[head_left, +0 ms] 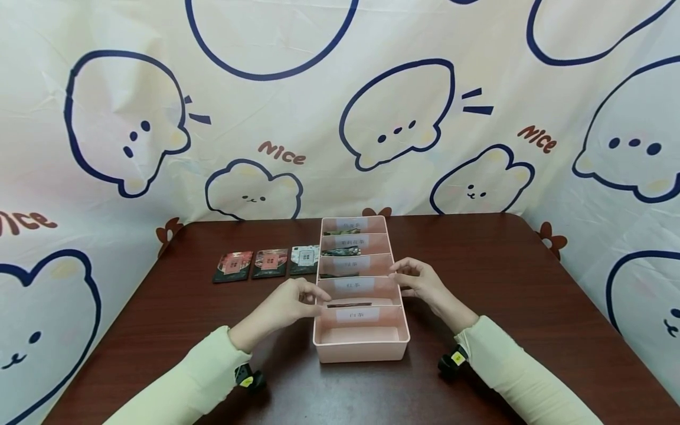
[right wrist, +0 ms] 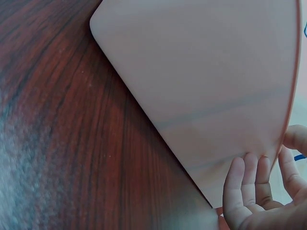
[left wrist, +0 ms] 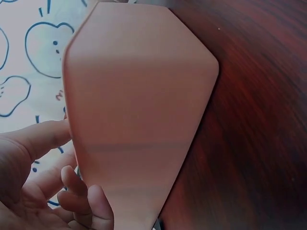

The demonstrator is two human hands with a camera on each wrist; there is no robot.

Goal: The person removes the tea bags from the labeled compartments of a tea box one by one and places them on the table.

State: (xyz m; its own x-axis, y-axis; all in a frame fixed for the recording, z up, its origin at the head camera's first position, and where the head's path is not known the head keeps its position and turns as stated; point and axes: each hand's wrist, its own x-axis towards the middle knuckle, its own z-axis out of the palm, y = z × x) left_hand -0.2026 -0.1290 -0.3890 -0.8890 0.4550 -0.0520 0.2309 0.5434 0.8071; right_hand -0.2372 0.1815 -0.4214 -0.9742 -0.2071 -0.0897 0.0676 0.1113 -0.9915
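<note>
A pink divided box stands on the table, its compartments bearing white labels with Chinese characters. My left hand holds its left rim, the index fingertip reaching over the edge. On the opposite side, my right hand grips the right rim; in the right wrist view several fingers lie against the outer wall. Sachets stand in the rear compartments, among them a dark green sachet. Only the thin edge of a sachet shows in the fourth compartment from the back. The front compartment's bare floor is visible.
Left of the box lie a red-and-dark sachet, a similar sachet and a white-and-green sachet in a row. The brown table meets a cartoon-printed cloth at its back and sides.
</note>
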